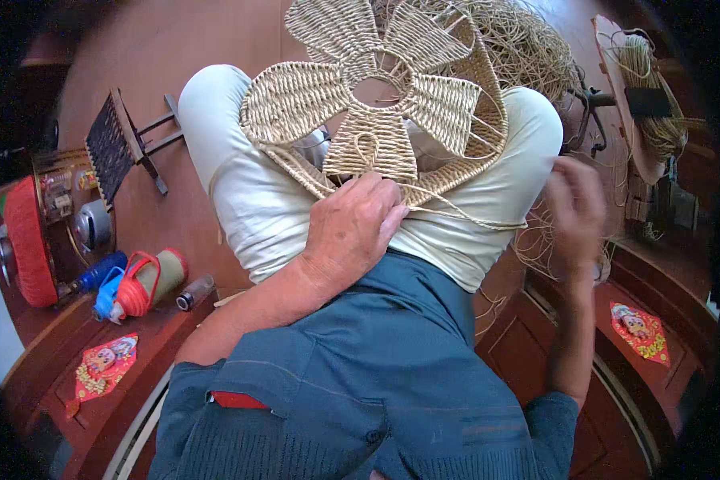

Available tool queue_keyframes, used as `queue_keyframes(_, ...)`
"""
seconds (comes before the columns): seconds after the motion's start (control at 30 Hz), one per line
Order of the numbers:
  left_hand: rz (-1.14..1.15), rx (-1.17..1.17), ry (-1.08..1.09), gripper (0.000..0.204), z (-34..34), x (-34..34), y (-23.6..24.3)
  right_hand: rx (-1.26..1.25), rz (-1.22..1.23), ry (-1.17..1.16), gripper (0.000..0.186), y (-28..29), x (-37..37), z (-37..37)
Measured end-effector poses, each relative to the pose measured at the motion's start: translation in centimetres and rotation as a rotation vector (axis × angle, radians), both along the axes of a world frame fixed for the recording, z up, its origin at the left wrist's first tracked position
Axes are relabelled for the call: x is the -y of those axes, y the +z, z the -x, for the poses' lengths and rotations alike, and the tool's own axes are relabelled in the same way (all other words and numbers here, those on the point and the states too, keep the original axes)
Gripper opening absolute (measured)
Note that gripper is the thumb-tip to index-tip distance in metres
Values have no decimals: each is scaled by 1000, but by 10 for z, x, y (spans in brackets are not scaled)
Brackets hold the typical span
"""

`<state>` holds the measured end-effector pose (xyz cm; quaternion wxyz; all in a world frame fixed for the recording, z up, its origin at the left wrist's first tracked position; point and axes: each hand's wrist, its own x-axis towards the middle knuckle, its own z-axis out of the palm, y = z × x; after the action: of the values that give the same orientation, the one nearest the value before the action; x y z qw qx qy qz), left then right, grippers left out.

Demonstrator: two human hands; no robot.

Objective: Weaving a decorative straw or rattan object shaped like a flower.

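A woven straw piece (288,104) with flower-like petals round an open ring rests in my lap, over a curved woven rim. My left hand (352,216) is closed on its lower edge, below the bottom petal, where a loop of cord sticks up. A loose pale cord (456,208) runs from there to the right across my light trousers. My right hand (576,204) is raised beside my right knee, blurred, near that cord's far part; whether it holds anything is unclear. What lies under my left fingers is hidden.
A tangled cord heap (528,52) lies beyond my right knee, beside a board wound with cord (612,72). At left stand a dark slatted stool (108,148), a red oblong object (32,240), jars and bottles (172,280). Wooden furniture (56,384) surrounds me.
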<state>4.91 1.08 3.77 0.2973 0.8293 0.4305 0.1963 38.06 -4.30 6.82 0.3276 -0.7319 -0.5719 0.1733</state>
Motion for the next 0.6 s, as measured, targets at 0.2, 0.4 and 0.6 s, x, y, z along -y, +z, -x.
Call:
queue_keyframes(0.2, 9, 72, 2, 17, -3, 1, -6, 384, 116, 381, 19, -18, -3, 108)
queue_keyframes(0.4, -4, 21, 49, 17, 4, 4, -2, 478, 16, 66, 16, -23, 8, -26)
queue_keyframes(0.6, -49, 123, -38, 16, -2, -3, -16, 875, 502, -782, 38, 68, 250, -507)
